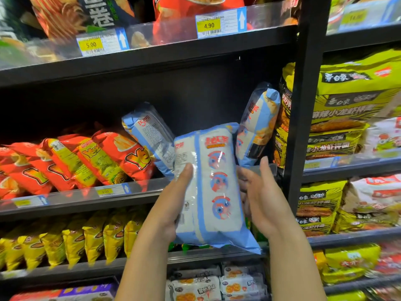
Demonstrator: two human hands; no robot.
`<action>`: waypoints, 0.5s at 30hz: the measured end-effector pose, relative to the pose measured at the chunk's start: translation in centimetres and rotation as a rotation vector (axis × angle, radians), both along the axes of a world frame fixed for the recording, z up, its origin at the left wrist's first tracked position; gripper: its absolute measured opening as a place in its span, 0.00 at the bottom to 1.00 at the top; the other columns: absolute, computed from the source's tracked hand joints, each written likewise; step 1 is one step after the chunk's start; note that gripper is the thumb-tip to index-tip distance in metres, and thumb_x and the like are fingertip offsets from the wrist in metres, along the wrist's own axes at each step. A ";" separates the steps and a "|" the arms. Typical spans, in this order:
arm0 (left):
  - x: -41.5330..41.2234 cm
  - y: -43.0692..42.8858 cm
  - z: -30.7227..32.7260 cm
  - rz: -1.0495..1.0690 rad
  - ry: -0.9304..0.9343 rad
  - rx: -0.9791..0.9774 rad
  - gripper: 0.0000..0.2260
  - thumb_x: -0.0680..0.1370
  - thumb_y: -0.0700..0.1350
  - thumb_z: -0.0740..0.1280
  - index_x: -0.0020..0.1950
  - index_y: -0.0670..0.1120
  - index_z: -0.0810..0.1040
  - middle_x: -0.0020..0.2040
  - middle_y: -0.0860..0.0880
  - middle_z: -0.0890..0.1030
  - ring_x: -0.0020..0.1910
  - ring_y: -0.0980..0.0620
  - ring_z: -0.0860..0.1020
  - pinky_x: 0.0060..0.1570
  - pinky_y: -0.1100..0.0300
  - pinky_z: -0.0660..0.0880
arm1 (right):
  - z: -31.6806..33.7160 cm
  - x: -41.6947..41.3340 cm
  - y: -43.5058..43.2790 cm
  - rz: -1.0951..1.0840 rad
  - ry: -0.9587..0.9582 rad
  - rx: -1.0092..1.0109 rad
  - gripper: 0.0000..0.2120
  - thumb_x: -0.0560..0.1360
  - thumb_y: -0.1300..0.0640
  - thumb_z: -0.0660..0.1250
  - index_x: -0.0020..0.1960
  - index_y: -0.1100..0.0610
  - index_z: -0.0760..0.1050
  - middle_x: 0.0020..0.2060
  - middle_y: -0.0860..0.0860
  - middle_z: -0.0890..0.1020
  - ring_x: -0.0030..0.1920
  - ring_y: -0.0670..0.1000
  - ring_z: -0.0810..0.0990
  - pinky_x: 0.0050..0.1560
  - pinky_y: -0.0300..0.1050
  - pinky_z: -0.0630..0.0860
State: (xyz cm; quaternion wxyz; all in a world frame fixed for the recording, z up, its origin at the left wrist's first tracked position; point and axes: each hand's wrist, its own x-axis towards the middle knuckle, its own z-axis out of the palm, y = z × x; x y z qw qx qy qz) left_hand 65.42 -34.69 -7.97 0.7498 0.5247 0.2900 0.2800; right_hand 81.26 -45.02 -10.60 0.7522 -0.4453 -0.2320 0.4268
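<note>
Head view: blue-and-white bag (217, 187), glossy crinkled film, oblong and pillow-shaped, held in front of the black metal shelf (86, 203). Its long axis is near vertical, top leaning slightly left, printed face toward the camera. Left hand (171, 205) grips its left edge, thumb on front. Right hand (262, 192), fingers nearly straight, lies at its right edge.

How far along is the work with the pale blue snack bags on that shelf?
Done: one pale blue and white plastic snack bag and a second bag lean on the black metal shelf. In hand: a third bag, gripped by the left hand; the right hand is open beside it. Left: it probably goes into the gap between them.
</note>
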 end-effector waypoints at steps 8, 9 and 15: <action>-0.1 0.9 -1.0 -0.009 -0.134 -0.076 0.27 0.78 0.64 0.65 0.71 0.49 0.81 0.63 0.41 0.85 0.61 0.41 0.85 0.63 0.42 0.78 | 0.0 0.0 -0.6 0.012 -0.186 0.045 0.40 0.71 0.26 0.54 0.71 0.52 0.75 0.56 0.50 0.88 0.51 0.48 0.88 0.51 0.48 0.80; 0.0 0.9 -1.0 0.010 -0.126 -0.005 0.27 0.77 0.64 0.66 0.71 0.50 0.80 0.63 0.42 0.85 0.61 0.41 0.85 0.64 0.41 0.77 | 0.1 -0.4 -0.7 0.005 -0.224 0.052 0.38 0.71 0.28 0.56 0.71 0.50 0.75 0.56 0.48 0.88 0.54 0.47 0.87 0.55 0.50 0.81; 0.9 0.3 -1.5 0.107 0.024 0.458 0.29 0.73 0.69 0.72 0.71 0.59 0.77 0.66 0.56 0.84 0.65 0.50 0.83 0.68 0.39 0.76 | -0.8 -1.2 -0.5 0.048 -0.260 0.108 0.28 0.72 0.45 0.72 0.69 0.54 0.76 0.61 0.53 0.86 0.61 0.56 0.86 0.62 0.57 0.81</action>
